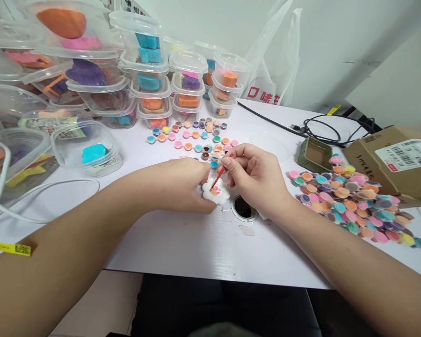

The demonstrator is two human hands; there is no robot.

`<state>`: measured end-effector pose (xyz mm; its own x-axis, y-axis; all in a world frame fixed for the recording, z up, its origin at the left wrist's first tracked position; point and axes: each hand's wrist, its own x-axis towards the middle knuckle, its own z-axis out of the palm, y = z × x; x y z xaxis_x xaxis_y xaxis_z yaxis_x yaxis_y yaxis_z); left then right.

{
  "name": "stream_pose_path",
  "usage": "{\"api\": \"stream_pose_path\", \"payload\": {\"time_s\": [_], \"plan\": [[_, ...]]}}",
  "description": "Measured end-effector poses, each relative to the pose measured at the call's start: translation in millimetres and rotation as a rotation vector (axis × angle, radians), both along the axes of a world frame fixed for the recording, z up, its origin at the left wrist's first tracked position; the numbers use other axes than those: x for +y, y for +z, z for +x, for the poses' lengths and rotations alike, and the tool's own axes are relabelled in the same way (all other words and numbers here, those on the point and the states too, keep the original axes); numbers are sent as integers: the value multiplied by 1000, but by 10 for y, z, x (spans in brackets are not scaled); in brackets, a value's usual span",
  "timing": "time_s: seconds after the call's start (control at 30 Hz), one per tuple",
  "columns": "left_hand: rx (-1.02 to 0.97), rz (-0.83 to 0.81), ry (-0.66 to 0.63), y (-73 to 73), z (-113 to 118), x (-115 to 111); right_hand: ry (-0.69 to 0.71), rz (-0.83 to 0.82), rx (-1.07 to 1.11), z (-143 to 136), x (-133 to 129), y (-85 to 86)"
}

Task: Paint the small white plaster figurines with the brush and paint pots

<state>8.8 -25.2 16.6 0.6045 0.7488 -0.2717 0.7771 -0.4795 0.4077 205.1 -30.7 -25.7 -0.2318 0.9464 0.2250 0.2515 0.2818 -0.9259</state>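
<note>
Between the fingers of my left hand [184, 185] is a white flower-shaped piece [208, 195] with pink and orange painted marks at its centre. My right hand [254, 175] pinches a thin red paintbrush [220, 174], its tip touching the painted centre or just over it. Just beyond both hands lie strips of small paint pots [195, 135] in many colours. A round dark hole [243, 207] with a metal rim is set in the tabletop beside my right hand. The fingers of my left hand partly hide the piece's edge.
Stacked clear plastic boxes [150, 70] with coloured pieces fill the back left. An open box with a blue block [94, 153] stands nearer. Many paint pots [358, 199] are heaped at right, by a cardboard box [389, 159], a green tray [315, 155] and a black cable [323, 128].
</note>
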Motion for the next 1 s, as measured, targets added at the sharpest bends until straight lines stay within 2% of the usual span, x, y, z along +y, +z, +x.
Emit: {"api": "stream_pose_path", "payload": {"time_s": [0.1, 0.37, 0.63, 0.77, 0.9, 1.0], "plan": [[-3, -20, 1, 16, 1, -5, -29, 34, -39, -3, 3, 17], [2, -39, 4, 22, 5, 7, -23, 2, 5, -3, 13, 21], [96, -49, 74, -5, 15, 10, -91, 0, 59, 42, 56, 11], [146, -66, 108, -25, 5, 23, -132, 56, 86, 46, 50, 26], [78, -76, 153, 58, -97, 43, -136, 85, 118, 37, 36, 34], [-24, 52, 251, 177, -240, 87, -133, 80, 125, 33, 28, 43]]}}
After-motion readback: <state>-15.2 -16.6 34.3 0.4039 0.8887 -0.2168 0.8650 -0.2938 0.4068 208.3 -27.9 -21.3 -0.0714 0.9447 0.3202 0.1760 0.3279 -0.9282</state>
